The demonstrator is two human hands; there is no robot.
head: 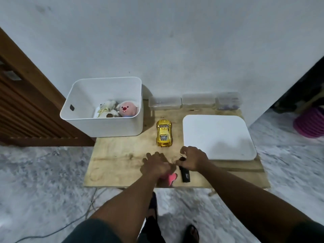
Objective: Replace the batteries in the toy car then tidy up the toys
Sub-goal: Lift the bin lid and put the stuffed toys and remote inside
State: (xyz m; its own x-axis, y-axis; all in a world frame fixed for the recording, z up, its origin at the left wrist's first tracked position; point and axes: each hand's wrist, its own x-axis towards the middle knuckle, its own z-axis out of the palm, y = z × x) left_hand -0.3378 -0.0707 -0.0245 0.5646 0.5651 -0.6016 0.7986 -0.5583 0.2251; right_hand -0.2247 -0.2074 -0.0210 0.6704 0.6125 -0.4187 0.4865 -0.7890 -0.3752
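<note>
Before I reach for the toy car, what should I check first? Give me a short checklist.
1. Toy car upright on the table, nothing on top of it: ok.
2. Battery cover reachable: cannot tell, the underside faces down.
3. Right hand free: not ok, it pinches a small dark item.
4. Left hand free: cannot tell, the view of it is blurred.
5. White bin open for the toys: ok, its lid lies apart on the table.
</note>
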